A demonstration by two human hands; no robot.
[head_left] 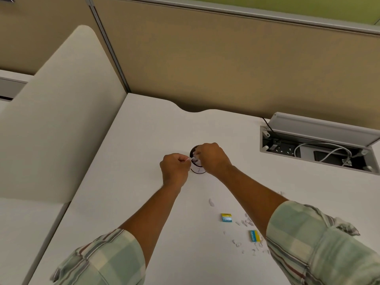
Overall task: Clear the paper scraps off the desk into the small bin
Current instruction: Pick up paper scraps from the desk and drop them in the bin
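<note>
The small bin (197,169) is a little white cup with a dark inside, standing mid-desk. My right hand (213,158) hovers over its mouth, fingers bunched on white paper scraps (195,157) at the rim. Just left of the bin, my left hand (174,169) pinches a thin white scrap (188,159) that points toward the rim. Several more small scraps (244,222) lie scattered on the white desk (144,140) near my right forearm, and one lone scrap (211,202) sits closer to the bin.
Two small yellow-and-blue boxes (226,217) (254,235) lie among the scraps. An open cable tray (316,150) with sockets and wires is sunk into the desk at the right. A beige partition (205,58) backs the desk; a cream divider panel (57,120) rises on the left.
</note>
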